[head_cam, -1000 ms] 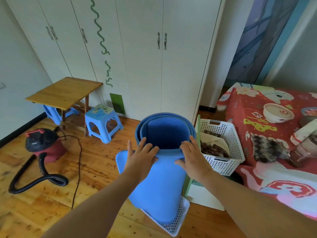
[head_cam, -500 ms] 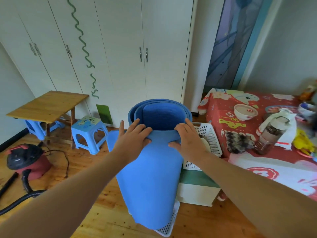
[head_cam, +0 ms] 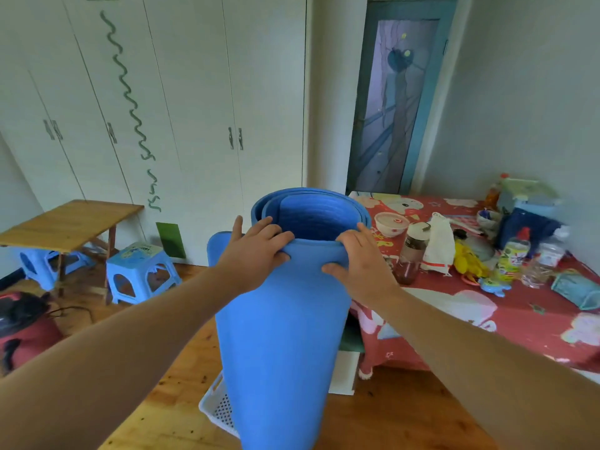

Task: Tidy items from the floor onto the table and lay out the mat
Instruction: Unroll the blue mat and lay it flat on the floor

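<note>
Since the earlier frames the rolled blue mat has been carried higher and nearer, the view has swung right, and far more of the red-clothed table is shown. The mat is held upright at centre frame. Its upper rim is gripped on the left by the left hand, fingers hooked over the outer layer, and on the right by the right hand, fingers over the rim with the thumb pressed on the outside. The lower end runs out of the bottom edge over a white perforated basket, so whether it is clear of the floor cannot be told. Only the outermost wrap appears to be held. The inner coils could slip down or the roll could spring loose, judged from the slack flap seen left of the left hand. A swing to the right could also knock the brown bottle or the lidded bowl, both near the table's edge. At far left a red vacuum is noted on the plank floor. Above it stands a small wooden table, with a blue stool beside it. White wardrobe doors fill the upper left. A blue-framed door stands upper right, and the cluttered table lies below it.
</note>
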`<state>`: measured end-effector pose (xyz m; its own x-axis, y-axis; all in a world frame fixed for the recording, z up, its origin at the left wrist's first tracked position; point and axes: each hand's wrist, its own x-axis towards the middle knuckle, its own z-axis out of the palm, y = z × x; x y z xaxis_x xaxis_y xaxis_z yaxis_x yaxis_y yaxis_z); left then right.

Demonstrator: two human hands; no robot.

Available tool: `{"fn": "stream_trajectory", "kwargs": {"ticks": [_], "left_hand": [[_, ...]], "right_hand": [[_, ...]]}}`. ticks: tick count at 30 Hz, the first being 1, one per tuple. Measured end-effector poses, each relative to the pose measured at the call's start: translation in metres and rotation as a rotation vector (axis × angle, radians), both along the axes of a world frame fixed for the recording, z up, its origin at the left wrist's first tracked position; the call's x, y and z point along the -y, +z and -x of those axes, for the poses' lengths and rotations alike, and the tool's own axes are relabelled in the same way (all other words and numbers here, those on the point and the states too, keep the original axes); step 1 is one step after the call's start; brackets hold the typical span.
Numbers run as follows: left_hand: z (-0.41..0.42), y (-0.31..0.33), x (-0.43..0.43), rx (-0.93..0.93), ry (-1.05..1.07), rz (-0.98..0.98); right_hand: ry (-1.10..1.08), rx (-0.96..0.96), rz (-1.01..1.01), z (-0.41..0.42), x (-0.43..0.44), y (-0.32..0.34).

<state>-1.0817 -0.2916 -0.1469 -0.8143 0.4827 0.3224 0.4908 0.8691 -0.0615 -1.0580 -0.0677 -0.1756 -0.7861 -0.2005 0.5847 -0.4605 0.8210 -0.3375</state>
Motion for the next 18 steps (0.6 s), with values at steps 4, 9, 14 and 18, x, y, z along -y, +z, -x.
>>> {"fn": "stream_trajectory", "kwargs": {"ticks": [4, 9, 14, 18], "left_hand": [[-0.051, -0.017, -0.039, 0.072, 0.031, 0.013], [-0.098, -0.055, -0.069, 0.07, 0.012, 0.053], [-0.131, -0.114, -0.085, 0.115, 0.0, 0.137], [-0.154, -0.168, -0.087, 0.131, -0.039, 0.127]], "right_hand": [[-0.023, 0.051, 0.025, -0.054, -0.034, -0.016], [-0.053, 0.248, 0.053, -0.104, -0.064, -0.049], [-0.087, 0.423, 0.035, -0.139, -0.077, -0.111], [-0.115, 0.472, -0.001, -0.168, -0.075, -0.16]]}}
